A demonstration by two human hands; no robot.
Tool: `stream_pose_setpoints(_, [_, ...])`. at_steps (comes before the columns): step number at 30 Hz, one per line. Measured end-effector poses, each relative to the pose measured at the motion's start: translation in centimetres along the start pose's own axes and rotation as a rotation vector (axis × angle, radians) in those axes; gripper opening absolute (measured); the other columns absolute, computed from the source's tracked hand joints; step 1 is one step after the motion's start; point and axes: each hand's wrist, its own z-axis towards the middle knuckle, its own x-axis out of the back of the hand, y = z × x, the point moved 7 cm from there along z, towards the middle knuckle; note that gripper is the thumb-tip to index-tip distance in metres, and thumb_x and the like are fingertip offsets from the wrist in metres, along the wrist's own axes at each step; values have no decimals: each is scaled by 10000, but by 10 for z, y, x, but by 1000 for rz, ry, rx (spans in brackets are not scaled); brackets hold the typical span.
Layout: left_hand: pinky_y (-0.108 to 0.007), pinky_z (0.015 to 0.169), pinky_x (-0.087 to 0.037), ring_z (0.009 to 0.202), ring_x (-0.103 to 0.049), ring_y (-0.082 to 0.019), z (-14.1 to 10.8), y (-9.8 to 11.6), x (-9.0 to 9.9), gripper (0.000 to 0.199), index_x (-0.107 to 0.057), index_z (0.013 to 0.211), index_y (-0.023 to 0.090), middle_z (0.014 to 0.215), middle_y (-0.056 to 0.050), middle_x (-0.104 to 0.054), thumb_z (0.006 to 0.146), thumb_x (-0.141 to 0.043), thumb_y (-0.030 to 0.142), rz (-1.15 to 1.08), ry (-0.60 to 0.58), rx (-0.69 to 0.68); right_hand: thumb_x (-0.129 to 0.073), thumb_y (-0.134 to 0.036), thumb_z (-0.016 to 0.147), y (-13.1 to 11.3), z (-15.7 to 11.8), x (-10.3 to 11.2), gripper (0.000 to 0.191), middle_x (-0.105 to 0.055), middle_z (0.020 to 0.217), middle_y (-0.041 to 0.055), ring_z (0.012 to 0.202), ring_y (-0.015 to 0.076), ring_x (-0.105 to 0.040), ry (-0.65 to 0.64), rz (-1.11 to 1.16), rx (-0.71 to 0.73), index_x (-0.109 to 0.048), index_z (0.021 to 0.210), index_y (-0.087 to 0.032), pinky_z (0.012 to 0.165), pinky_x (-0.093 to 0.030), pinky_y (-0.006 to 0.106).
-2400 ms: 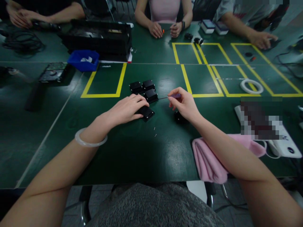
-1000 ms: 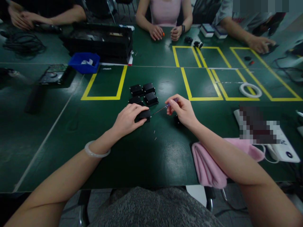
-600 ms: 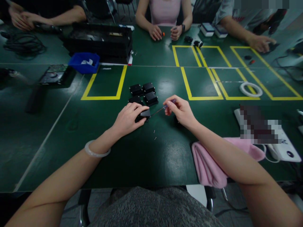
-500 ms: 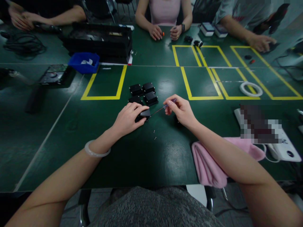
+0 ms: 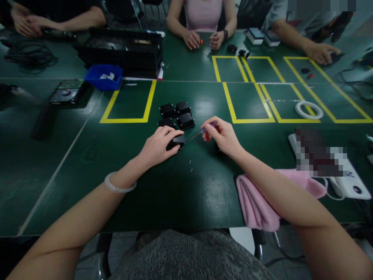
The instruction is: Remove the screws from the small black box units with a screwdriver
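Note:
My left hand (image 5: 163,144) grips a small black box (image 5: 178,140) on the green table, fingers over its top and thumb at its near side. A thin screwdriver (image 5: 201,133) is pinched in my right hand (image 5: 218,134), its tip at the right edge of that box. Several like black boxes (image 5: 185,120) stand just beyond my left hand. Two tiny screws (image 5: 191,170) lie on the table nearer to me. Part of another dark object (image 5: 217,147) shows beneath my right hand, mostly hidden.
A pink cloth (image 5: 256,202) lies under my right forearm, beside a white power strip (image 5: 349,179). Farther off are a blue bin (image 5: 104,77), a black crate (image 5: 122,54), a white ring (image 5: 309,110) and yellow tape outlines. Other people sit across the table.

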Motion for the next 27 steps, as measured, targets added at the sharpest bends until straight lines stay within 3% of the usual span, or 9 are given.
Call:
stream_pose_setpoints(7, [-450, 883, -552, 1150, -571, -312, 4, 0, -1, 442, -570, 1387, 195, 1281, -131, -604, 962, -553, 317, 21, -27, -15, -596, -398, 1007, -2, 0, 2, 200, -661, 686, -28, 591, 100, -612, 1, -122, 2, -534, 935, -222, 605, -489, 264])
stream_pose_setpoints(11, [-431, 848, -567, 1168, -568, -315, 7, 2, -3, 432, -547, 1382, 198, 1307, -136, -580, 966, -540, 314, 46, -68, -4, -613, -337, 981, -1, 2, 3, 180, -650, 648, -31, 559, 111, -606, 2, -176, -19, -517, 874, -228, 588, -479, 270])
stream_pose_setpoints(21, [-444, 905, -570, 1170, -580, -307, 12, 7, -7, 406, -529, 1331, 190, 1290, -127, -607, 976, -633, 357, 74, -45, -24, -612, -495, 969, -1, 3, 5, 369, -623, 535, -20, 493, 111, -587, -3, -222, -61, -563, 754, -199, 574, -453, 267])
stream_pose_setpoints(27, [-435, 874, -576, 1154, -589, -305, 15, 5, -10, 384, -549, 1292, 187, 1251, -118, -616, 965, -670, 348, 42, -13, -12, -594, -341, 959, 5, 6, 6, 172, -622, 604, -44, 544, 118, -609, -19, -201, -69, -630, 1020, -185, 592, -474, 271])
